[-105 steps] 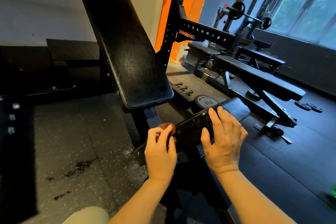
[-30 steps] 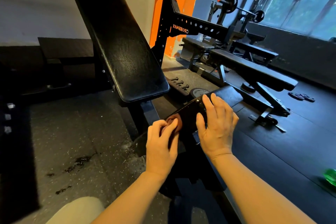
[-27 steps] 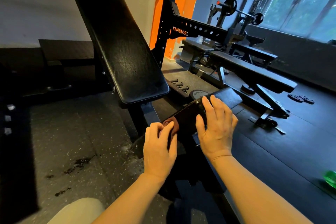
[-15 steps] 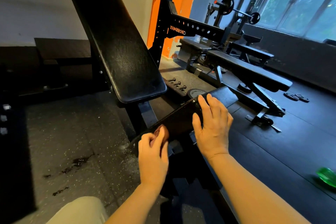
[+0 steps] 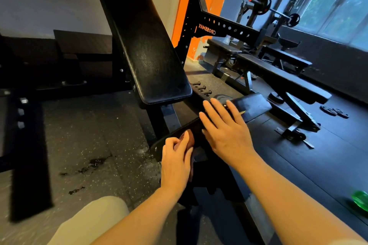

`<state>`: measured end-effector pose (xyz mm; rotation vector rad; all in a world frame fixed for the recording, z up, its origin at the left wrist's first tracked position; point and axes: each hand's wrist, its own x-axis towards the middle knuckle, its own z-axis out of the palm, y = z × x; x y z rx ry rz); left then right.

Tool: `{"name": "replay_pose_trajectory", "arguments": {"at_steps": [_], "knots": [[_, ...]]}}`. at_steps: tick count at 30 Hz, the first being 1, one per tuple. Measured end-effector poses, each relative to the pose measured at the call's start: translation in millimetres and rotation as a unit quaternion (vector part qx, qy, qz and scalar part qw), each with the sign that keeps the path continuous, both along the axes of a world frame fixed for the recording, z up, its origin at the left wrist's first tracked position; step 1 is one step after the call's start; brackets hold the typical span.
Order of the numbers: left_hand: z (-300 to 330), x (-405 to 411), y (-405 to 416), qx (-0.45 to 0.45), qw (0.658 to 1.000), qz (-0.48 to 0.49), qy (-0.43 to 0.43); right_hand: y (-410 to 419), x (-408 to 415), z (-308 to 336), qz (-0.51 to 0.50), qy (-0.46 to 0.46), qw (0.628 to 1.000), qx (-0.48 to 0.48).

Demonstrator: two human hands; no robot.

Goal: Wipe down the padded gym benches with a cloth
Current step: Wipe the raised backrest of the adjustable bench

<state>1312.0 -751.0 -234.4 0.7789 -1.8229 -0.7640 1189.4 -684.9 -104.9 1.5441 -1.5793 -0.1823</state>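
Note:
A black adjustable bench stands in front of me, its inclined back pad [image 5: 145,45] rising to the upper left and its seat pad [image 5: 253,103] tilted below. My left hand [image 5: 176,162] grips a small brown cloth [image 5: 189,138] against the near left edge of the seat pad. My right hand [image 5: 223,129] lies flat on the seat pad with fingers straight and spread. Most of the cloth is hidden under my left fingers.
A black and orange rack [image 5: 201,24] stands behind the bench. Two flat benches [image 5: 282,77] lie to the right, with small weight plates [image 5: 334,111] on the floor. Dark stains [image 5: 93,165] mark the rubber floor at left. A green object [image 5: 360,201] lies at far right.
My left hand has drawn the cloth back along the seat pad's left edge toward me. My right hand's fingers have straightened and spread on the pad.

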Motion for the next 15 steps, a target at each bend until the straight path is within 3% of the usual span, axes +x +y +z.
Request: {"name": "replay_pose_trajectory", "arguments": {"at_steps": [2,6,10,15], "knots": [[-22,16,-2,0.051,0.998,0.038,-0.021,-5,-6,-1,-0.023,0.072,0.996,0.056],[-17,17,-1,0.075,0.993,0.086,0.030,-9,-18,-4,-0.025,0.150,0.987,0.045],[-3,-15,0,-0.002,0.999,0.033,0.026,-12,-21,-6,-0.002,0.152,0.988,0.034],[-39,2,-11,0.097,0.994,0.036,0.022,-12,-20,-4,-0.007,0.147,0.988,0.044]]}}
